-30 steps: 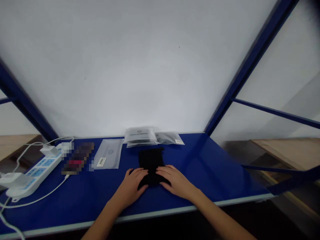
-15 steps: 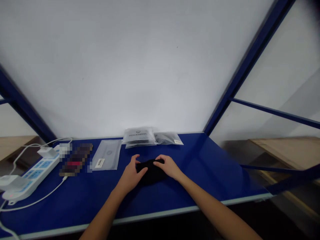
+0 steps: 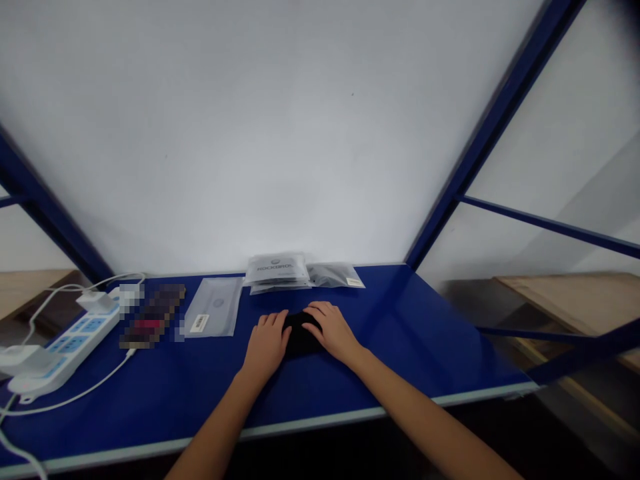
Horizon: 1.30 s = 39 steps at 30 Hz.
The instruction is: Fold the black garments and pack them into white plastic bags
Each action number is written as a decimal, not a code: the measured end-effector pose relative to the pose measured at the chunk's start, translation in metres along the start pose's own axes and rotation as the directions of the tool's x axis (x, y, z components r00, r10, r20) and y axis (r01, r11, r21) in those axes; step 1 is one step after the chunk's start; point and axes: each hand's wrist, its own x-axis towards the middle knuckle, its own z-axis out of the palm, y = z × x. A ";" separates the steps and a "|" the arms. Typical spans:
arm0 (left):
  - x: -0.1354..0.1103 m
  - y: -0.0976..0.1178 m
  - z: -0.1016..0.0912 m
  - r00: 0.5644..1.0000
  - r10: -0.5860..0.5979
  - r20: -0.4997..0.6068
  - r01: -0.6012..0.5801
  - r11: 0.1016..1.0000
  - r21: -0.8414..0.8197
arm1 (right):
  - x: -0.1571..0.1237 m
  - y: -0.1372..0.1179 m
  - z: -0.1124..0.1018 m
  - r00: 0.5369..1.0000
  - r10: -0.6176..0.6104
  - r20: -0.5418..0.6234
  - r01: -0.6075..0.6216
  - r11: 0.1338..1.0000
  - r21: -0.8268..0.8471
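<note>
A folded black cloth item [image 3: 301, 342] lies on the blue tabletop, partly covered by both hands; what kind of article it is I cannot make out. My left hand [image 3: 269, 343] curls palm down over its left side, thumb along the cloth and fingers pointing to the wall. From the right, my right hand [image 3: 334, 331] grips the far right part, its thumb on top and fingers bent over the far edge. Beyond them sit a stack of frosted ROCKBROS pouches [image 3: 277, 268] and another pouch with dark contents [image 3: 334, 275].
A flat frosted pouch with a barcode label [image 3: 214, 308] lies left of my hands. Farther left are a blurred-out phone [image 3: 155, 317] on a white cable and a white power strip [image 3: 75, 343] with plugs. Blue frame posts [image 3: 480, 147] flank the table [image 3: 425, 333].
My left hand has turned from a spread thumb-and-finger hold to palm down on the cloth, shifting right. The right hand has moved slightly left and forward. The cloth looks more compact.
</note>
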 end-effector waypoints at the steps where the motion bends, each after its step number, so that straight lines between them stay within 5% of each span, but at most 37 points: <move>1: 0.001 -0.003 -0.001 1.000 -0.001 0.015 0.001 1.000 -0.019 | 0.000 0.001 0.000 1.000 0.014 0.024 -0.015 1.000 0.017; 5: 0.007 -0.010 -0.007 0.992 -0.039 0.118 0.047 0.996 -0.069 | 0.002 0.004 -0.003 0.993 0.031 0.112 -0.036 0.998 0.045; 12: 0.001 0.004 -0.022 0.976 0.084 0.201 -0.055 0.988 -0.143 | 0.011 -0.012 -0.034 0.930 -0.185 0.317 0.146 0.979 0.141; 16: -0.017 0.023 -0.029 0.953 0.269 0.141 -0.228 0.940 -0.253 | 0.023 -0.032 -0.048 0.858 -0.199 0.474 0.124 0.975 0.184; 20: -0.027 0.023 -0.039 0.907 0.412 -0.086 -0.417 0.850 -0.323 | 0.028 -0.047 -0.054 0.917 -0.218 0.334 0.224 0.974 0.020; 22: -0.022 0.006 -0.045 0.934 0.289 -0.211 -0.339 0.904 -0.261 | 0.024 -0.051 -0.052 0.949 -0.201 0.242 0.238 0.962 -0.132; 25: -0.003 -0.036 -0.053 0.946 -0.057 -0.318 0.020 0.993 -0.120 | 0.007 -0.051 -0.040 0.974 -0.140 0.178 0.185 0.945 -0.268; 30: 0.019 -0.092 -0.060 0.910 -0.256 -0.327 0.271 0.963 0.001 | -0.032 -0.043 -0.022 0.950 -0.128 0.285 0.180 0.970 -0.166; 36: 0.005 -0.107 -0.064 0.945 -0.266 -0.191 0.287 0.953 0.094 | -0.068 -0.036 -0.025 0.964 -0.059 0.258 0.084 0.993 -0.088; 39: -0.016 -0.112 -0.071 0.966 -0.234 -0.108 0.243 0.967 0.079 | -0.079 -0.029 -0.022 0.989 -0.029 0.147 0.042 0.995 -0.087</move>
